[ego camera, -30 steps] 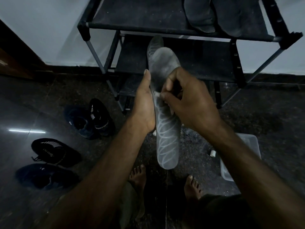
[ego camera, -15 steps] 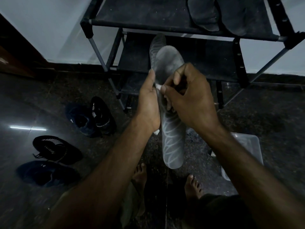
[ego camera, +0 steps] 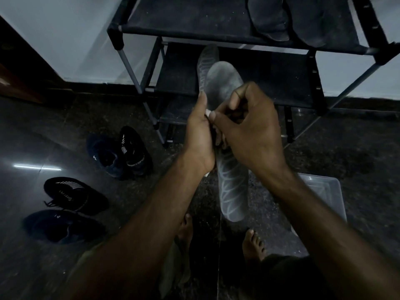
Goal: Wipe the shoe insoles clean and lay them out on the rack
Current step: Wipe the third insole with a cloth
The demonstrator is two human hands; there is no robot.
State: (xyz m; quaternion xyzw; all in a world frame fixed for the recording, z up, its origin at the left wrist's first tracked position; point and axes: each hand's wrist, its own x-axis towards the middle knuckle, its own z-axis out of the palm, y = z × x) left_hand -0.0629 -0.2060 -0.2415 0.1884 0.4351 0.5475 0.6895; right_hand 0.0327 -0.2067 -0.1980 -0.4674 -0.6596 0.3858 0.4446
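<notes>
Two insoles were held together, upright and overlapping, in front of the rack, the nearer one showing a pale looped pattern on its lower half and the other peeking out behind its far end. The left hand gripped their left edge at mid-length, thumb pointing up along the edge. The right hand was curled over the middle of the nearer insole, its fingertips pinching something small and pale, probably a wipe, though too little of it showed to be sure. By my reading the wiping step was in hand, with the pale thing pressed near the left edge of the insole.

Another two insoles already lay on the far right of the rack's top shelf, so the job looked partly done. The next move would likely call for carrying the wipe along the remaining length, then separating the pair and laying each flat on bare shelf beside those already there.

Four dark shoes sat on the floor at the left, and a clear plastic tub stood on the floor near the right forearm. The person's bare feet showed below.
</notes>
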